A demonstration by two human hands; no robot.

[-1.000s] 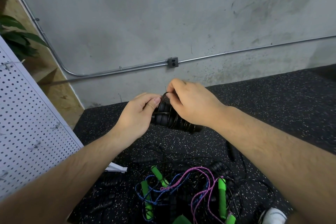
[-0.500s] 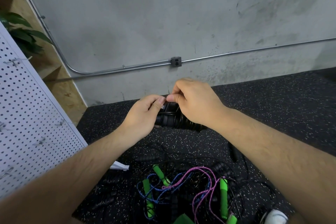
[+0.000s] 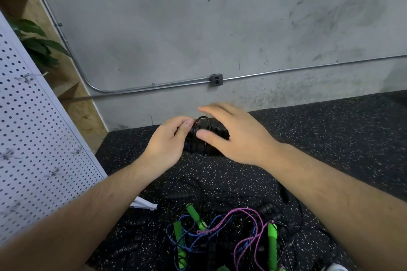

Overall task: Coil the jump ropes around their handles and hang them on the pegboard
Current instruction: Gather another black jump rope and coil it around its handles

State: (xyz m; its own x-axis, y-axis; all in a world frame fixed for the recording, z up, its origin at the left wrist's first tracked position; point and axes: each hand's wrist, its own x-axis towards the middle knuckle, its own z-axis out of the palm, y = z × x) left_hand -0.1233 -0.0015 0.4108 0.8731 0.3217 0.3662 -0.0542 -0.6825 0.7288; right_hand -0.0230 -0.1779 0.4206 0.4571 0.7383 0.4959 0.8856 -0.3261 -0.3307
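A black jump rope bundle [image 3: 217,133], two ribbed handles with thin black cord wound round them, is held in the air between my hands. My left hand [image 3: 169,144] grips its left end, thumb on top. A small loop of cord stands up beside that thumb. My right hand [image 3: 233,136] lies over the right part of the bundle with fingers spread and nearly straight, thumb pressing on the handles. The white pegboard [image 3: 33,138] with wire hooks leans at the left.
On the speckled black floor mat [image 3: 330,138] below lies a tangle of ropes: green handles [image 3: 272,246], blue and pink cords [image 3: 244,226], several black ropes. A grey concrete wall with a conduit and outlet box [image 3: 216,79] stands ahead. A plant [image 3: 37,44] sits behind the pegboard.
My right hand has let go of its pinch on the cord and spread its fingers over the bundle. A cord loop now stands free on top. The view tilted slightly.
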